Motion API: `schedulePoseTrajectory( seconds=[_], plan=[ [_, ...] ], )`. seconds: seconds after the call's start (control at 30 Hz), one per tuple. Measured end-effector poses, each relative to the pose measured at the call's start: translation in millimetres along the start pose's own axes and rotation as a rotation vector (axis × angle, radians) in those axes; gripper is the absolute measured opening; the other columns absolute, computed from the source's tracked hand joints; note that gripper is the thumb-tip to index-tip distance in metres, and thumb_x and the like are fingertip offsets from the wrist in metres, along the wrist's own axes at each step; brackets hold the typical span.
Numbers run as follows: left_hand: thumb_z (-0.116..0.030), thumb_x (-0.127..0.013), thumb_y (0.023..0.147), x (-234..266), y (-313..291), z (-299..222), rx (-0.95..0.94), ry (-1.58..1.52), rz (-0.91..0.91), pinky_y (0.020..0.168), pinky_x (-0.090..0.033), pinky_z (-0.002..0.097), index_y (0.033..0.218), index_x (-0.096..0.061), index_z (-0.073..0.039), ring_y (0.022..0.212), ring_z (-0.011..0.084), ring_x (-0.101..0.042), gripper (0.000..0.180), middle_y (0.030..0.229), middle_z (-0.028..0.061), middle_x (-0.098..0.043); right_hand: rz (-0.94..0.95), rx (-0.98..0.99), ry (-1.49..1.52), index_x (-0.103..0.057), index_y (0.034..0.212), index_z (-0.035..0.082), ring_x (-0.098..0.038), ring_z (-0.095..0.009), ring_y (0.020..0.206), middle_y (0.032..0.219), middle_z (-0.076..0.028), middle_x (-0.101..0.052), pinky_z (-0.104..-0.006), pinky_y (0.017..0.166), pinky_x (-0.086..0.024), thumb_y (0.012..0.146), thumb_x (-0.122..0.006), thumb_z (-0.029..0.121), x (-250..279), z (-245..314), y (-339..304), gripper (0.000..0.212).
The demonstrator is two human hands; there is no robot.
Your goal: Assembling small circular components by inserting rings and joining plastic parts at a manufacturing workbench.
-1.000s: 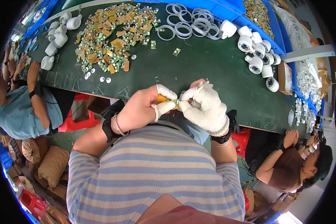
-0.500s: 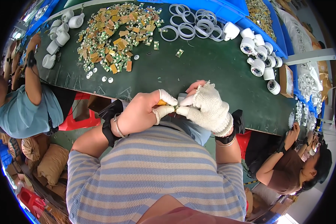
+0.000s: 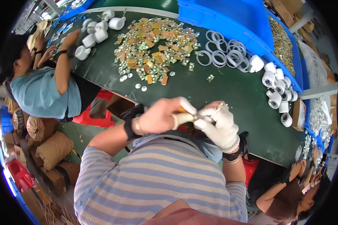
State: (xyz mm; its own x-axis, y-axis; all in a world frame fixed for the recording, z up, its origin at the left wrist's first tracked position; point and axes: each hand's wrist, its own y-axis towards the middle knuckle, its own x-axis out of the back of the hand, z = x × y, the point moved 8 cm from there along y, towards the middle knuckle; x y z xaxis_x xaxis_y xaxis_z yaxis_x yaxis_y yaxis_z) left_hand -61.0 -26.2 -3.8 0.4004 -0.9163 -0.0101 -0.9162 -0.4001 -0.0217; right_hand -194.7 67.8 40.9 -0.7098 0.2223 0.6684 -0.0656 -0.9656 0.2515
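Note:
My left hand [image 3: 162, 114], with white covers on thumb and forefinger, is closed in a pinch. A small orange-brown piece [image 3: 182, 110] shows between those fingers; its kind is mostly hidden. My right hand [image 3: 222, 126], in a white knitted glove with bare fingertips showing, is closed too, its thumb and forefinger meeting the left fingertips. Something small and greyish sits among the right fingers, too covered and blurred to name. Both hands are in front of my body at the near edge of the dark green table [image 3: 191, 88].
Ahead lies a pile of small circuit boards [image 3: 154, 48], with white discs [image 3: 144, 89] beside it. Translucent rings [image 3: 219, 59], white camera-like housings [image 3: 274, 99] and a blue crate [image 3: 229, 18] stand right. White housings [image 3: 100, 35] lie left. Co-workers [image 3: 45, 90] sit on both sides.
The view has turned, so the table's things appear farther right and lower. My hands stay together in front of me, fingertips still meeting; the right fingers have closed in over the small greyish thing.

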Motion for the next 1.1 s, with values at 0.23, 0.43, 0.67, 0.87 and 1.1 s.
schedulePoseTrajectory(
  seconds=[0.23,0.43,0.67,0.87,1.1],
  plan=[
    [-0.007,-0.070,0.097,212,-59,-84,0.072,0.610,-0.719,0.078,-0.053,0.0261,0.115,-0.068,0.000,0.088,0.0114,-0.068,0.020,0.102,0.0049,-0.072,-0.255,-0.142,0.168,-0.073,0.112,0.006,-0.067,-0.023,0.099,0.113,-0.012,-0.071,-0.0340,0.086,-0.053,0.087,-0.078,0.007,41,-33,-27,0.026],
    [-0.019,-0.072,0.100,283,-31,-76,0.024,1.001,-0.813,0.087,-0.054,0.0306,0.158,-0.038,-0.005,0.110,0.0181,-0.067,0.069,0.137,0.0138,-0.066,-0.671,-0.437,-0.815,-0.071,0.122,0.007,-0.067,-0.034,0.112,0.122,-0.016,-0.071,-0.0442,0.096,-0.054,0.089,-0.078,0.024,160,-125,-55,0.037],
    [-0.014,-0.083,0.089,70,4,-45,-0.255,0.708,-0.287,0.108,-0.047,0.0402,0.154,-0.047,-0.005,0.135,0.0299,-0.056,0.074,0.148,0.0163,-0.058,-0.451,-0.501,-0.796,-0.067,0.130,0.004,-0.068,-0.037,0.107,0.112,-0.020,-0.071,-0.0452,0.094,-0.054,0.075,-0.088,0.025,185,-162,-74,0.063],
    [-0.027,-0.091,0.080,-21,19,-43,-0.326,0.753,-0.046,0.111,-0.045,0.0438,0.161,-0.033,-0.011,0.127,0.0450,-0.056,0.101,0.141,0.0261,-0.056,-0.114,-0.034,-0.187,-0.066,0.126,0.006,-0.068,-0.030,0.101,0.109,-0.014,-0.069,-0.0428,0.090,-0.055,0.072,-0.093,0.043,52,-26,-3,0.071],
    [-0.015,-0.076,0.096,8,21,19,0.276,-0.283,-0.062,0.085,-0.060,0.0327,0.160,-0.032,-0.010,0.105,0.0178,-0.069,0.078,0.129,0.0094,-0.063,-0.229,-0.060,-0.141,-0.070,0.116,0.010,-0.069,-0.028,0.090,0.101,-0.011,-0.070,-0.0416,0.080,-0.056,0.092,-0.075,0.025,5,-94,106,0.028]
  ],
)
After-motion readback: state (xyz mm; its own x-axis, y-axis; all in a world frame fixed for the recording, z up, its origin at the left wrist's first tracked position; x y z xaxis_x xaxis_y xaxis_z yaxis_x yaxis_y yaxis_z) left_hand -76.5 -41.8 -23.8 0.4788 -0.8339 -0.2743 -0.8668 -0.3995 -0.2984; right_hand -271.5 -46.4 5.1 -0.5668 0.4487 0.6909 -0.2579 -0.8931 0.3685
